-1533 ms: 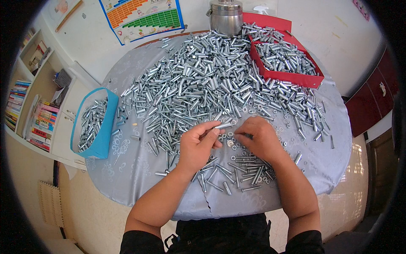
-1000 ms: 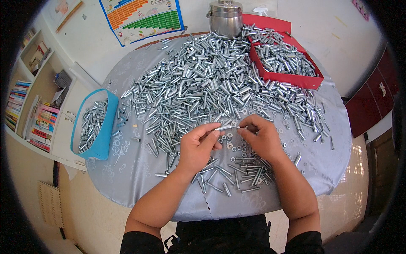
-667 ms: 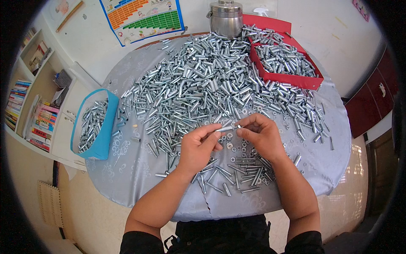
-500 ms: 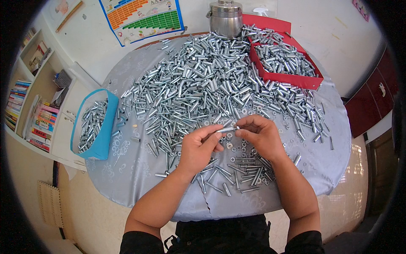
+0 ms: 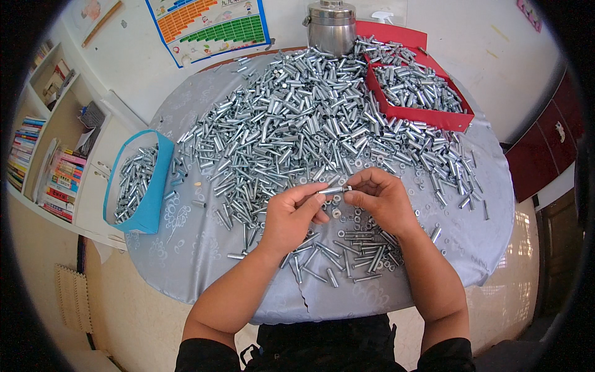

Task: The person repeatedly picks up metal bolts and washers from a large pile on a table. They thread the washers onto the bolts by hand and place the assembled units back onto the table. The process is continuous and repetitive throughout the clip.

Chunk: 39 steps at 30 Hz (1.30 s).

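Overhead, chart: coloured poster (image 5: pixel 207 28) on the wall.
Your grips: left hand (image 5: pixel 291 214) and right hand (image 5: pixel 381 198) both pinch one metal sleeve (image 5: pixel 333 190).

Around the tabletop
A blue tub (image 5: pixel 147 204) and a red box (image 5: pixel 434 115) are holding metal tubes; a steel pot (image 5: pixel 331 28) is standing behind; books (image 5: pixel 59 186) are sitting on shelves.

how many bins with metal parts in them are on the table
2: a blue bin at the table's left edge and a red bin at the far right. More may lie outside the view.
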Each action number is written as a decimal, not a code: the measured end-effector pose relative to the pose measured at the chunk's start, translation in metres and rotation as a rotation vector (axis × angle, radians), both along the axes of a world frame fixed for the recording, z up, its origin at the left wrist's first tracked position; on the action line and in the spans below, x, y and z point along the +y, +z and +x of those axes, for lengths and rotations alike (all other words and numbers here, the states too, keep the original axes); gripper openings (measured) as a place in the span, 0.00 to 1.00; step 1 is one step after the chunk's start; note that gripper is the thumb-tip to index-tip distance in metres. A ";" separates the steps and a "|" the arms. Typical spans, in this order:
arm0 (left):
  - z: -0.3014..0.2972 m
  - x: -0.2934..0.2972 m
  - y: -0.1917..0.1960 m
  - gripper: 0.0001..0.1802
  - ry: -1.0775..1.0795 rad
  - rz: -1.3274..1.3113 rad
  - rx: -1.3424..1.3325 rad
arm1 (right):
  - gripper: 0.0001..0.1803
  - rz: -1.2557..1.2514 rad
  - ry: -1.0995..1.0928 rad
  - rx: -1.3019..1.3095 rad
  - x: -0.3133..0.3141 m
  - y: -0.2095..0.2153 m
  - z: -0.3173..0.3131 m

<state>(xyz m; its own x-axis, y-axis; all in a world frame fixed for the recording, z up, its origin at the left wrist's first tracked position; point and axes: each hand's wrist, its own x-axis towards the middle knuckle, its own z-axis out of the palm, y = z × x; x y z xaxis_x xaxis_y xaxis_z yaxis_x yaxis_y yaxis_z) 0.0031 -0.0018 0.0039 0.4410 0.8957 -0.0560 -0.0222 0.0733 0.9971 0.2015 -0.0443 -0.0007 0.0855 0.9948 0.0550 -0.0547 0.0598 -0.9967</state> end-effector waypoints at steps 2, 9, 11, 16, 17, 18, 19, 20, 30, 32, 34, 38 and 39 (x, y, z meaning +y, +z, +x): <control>0.000 0.000 -0.001 0.13 -0.005 0.012 0.005 | 0.09 -0.003 0.002 -0.003 0.000 0.000 0.000; -0.003 0.000 -0.007 0.14 -0.039 0.055 0.026 | 0.09 -0.009 0.002 -0.061 -0.001 0.002 0.001; -0.002 0.000 -0.004 0.14 -0.036 0.041 0.014 | 0.09 0.017 -0.008 -0.074 -0.002 0.002 0.001; -0.002 0.000 -0.002 0.14 -0.041 0.025 -0.010 | 0.07 0.031 -0.033 -0.064 -0.003 0.005 -0.001; -0.003 0.000 -0.003 0.14 -0.043 0.026 -0.013 | 0.07 0.018 -0.022 -0.092 -0.003 0.005 -0.001; -0.003 0.001 -0.004 0.14 -0.044 0.028 -0.015 | 0.07 0.004 -0.011 -0.121 -0.003 0.006 0.000; -0.003 0.000 -0.004 0.14 -0.047 0.037 0.000 | 0.08 -0.009 0.000 -0.149 -0.004 0.006 0.001; -0.003 0.000 -0.003 0.14 -0.052 0.045 0.013 | 0.09 -0.034 0.014 -0.209 -0.004 0.006 0.003; -0.002 -0.001 0.001 0.14 -0.035 0.003 -0.014 | 0.12 0.073 -0.102 -0.155 -0.002 0.006 -0.010; -0.002 0.000 0.001 0.14 -0.027 0.002 -0.009 | 0.11 0.047 -0.047 -0.155 -0.003 0.006 -0.008; -0.001 0.000 0.000 0.14 -0.029 0.016 -0.011 | 0.09 -0.063 0.058 -0.204 -0.005 0.006 0.003; -0.001 -0.001 -0.003 0.13 -0.031 0.036 -0.014 | 0.08 -0.074 0.028 -0.276 -0.005 0.009 0.003; -0.001 -0.001 -0.004 0.13 -0.030 0.032 -0.013 | 0.08 0.027 -0.024 -0.206 -0.004 0.009 -0.005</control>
<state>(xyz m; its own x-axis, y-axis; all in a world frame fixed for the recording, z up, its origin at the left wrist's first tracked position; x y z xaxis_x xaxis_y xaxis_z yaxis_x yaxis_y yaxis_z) 0.0020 -0.0028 0.0003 0.4685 0.8832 -0.0222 -0.0330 0.0426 0.9985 0.1961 -0.0486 0.0083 0.0937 0.9905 0.1006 0.1519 0.0857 -0.9847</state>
